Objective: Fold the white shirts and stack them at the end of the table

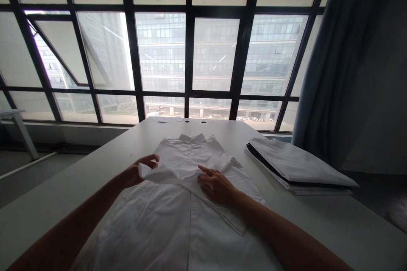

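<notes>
Midway between the table's [110,161] side edges: white shirt [173,214], collar [192,138] farthest. My left grip [132,174] holds a raised fold [163,175]; my right grip [218,185] rests loosely spread. I judge this as arranging the fold; next needs light smoothing.

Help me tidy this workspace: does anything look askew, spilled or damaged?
The folded stack at right is uneven: its edges don't line up, and a dark layer shows between white ones. At left, one window pane is tilted open, unlike those beside it. I see no spill or clear damage.
</notes>
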`<state>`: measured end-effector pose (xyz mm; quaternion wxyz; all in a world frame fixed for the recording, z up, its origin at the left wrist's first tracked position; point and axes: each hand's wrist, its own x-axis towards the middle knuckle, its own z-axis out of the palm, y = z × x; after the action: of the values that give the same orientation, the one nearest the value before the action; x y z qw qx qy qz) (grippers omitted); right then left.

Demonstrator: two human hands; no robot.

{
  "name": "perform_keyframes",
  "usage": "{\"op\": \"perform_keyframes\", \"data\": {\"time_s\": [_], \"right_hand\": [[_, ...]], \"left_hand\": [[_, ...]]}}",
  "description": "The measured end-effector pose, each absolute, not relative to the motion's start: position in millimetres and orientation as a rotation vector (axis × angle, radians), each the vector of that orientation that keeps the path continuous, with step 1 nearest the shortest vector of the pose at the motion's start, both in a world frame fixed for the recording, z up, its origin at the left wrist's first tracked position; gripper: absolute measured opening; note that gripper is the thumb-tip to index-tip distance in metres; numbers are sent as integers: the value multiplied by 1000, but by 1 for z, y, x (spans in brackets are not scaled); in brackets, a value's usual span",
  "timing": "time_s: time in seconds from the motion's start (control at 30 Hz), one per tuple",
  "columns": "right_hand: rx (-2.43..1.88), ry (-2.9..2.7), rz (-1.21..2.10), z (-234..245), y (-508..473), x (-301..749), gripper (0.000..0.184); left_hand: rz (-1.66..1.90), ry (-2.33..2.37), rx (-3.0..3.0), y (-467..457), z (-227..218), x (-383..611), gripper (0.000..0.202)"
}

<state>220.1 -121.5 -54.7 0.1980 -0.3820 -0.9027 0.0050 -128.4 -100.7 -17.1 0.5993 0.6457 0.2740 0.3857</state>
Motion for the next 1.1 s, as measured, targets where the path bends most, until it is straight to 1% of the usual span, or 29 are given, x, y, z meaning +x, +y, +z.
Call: {"op": "perform_keyframes", "data": {"time_s": [0.07,0.1,0.2,0.3,0.43,0.53,0.67,0.73,0.83,0.87,0.93,1.0,1.1], "right_hand": [[-1125,-2429,57,-59,-117,222,21],[-1156,-2379,72,-61,-114,223,20],[-1195,-2304,95,-65,-107,227,27],[-1085,-2368,38,-66,-103,230,19],[-951,-2318,-135,-61,-102,234,21],[-890,-2269,-151,-57,-104,235,21],[-853,-2412,-27,-54,-109,236,15],[-888,-2438,50,-54,-111,236,19],[-974,-2380,74,-54,-111,235,27],[-998,-2366,59,-54,-111,233,26],[-1051,-2371,37,-54,-107,229,28],[-1131,-2419,61,-55,-98,225,42],[-1300,-2525,169,-57,-75,226,60]], "left_hand": [[703,630,1536,-107,-12,-133,37],[621,657,1560,-109,-11,-134,34],[481,788,1615,-112,-11,-131,27],[543,790,1575,-113,-13,-127,23],[810,714,1481,-113,-9,-131,18],[871,696,1457,-114,-4,-145,21],[567,733,1483,-116,-1,-156,36],[462,789,1556,-119,-3,-148,40],[565,879,1826,-126,-13,-118,46],[652,895,1969,-128,-18,-105,45],[713,861,2293,-132,-27,-82,38],[634,759,2547,-131,-34,-65,39],[401,645,2710,-124,-39,-54,54]]}}
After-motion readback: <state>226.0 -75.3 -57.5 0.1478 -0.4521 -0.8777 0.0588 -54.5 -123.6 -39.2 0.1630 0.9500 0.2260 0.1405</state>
